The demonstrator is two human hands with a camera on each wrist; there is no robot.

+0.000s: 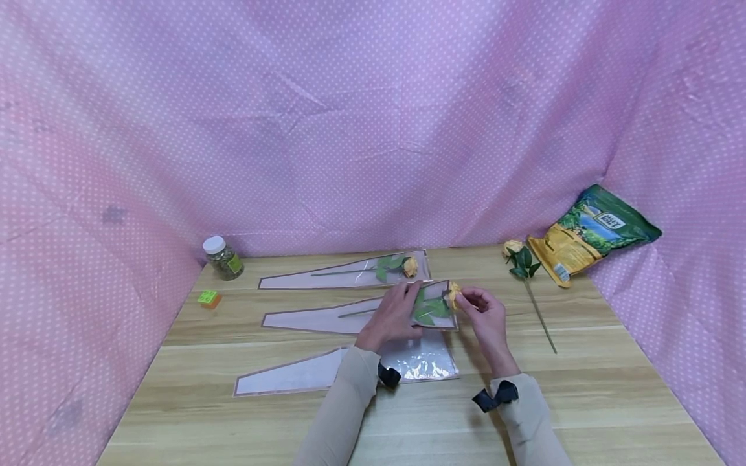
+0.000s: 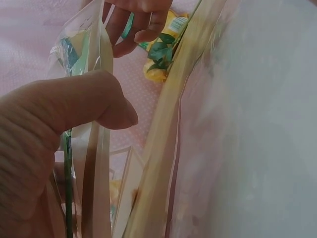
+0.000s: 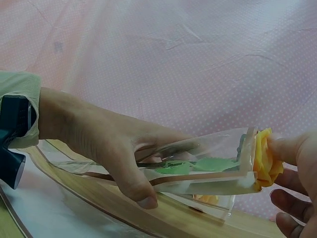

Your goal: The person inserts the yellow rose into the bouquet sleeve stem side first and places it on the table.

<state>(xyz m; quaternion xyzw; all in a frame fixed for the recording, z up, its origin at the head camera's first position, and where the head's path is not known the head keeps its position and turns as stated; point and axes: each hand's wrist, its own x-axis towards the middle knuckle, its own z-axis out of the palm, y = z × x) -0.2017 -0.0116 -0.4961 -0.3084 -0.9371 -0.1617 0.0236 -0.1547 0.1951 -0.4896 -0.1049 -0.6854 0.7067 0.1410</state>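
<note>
My left hand [image 1: 394,316] grips a clear, tapered flower sleeve [image 1: 311,318] with a dark border across its wide part; in the left wrist view the thumb [image 2: 94,96] lies along its side. Inside the sleeve run a green stem and leaves [image 3: 215,164]. At its wide right end a yellow artificial rose [image 3: 267,161] pokes out of the opening. My right hand [image 1: 488,320] pinches that bloom between thumb and fingers. Behind lies another sleeve [image 1: 291,282] with a rose in it. A flat sleeve [image 1: 285,380] lies in front, partly hidden under my left forearm.
A loose yellow rose [image 1: 529,278] lies on the wooden table [image 1: 612,388] to the right. Beyond it a green and yellow snack bag [image 1: 609,226] leans on the pink dotted cloth [image 1: 350,129]. A white-lidded jar [image 1: 224,260] and a small green-orange block [image 1: 209,299] stand at left.
</note>
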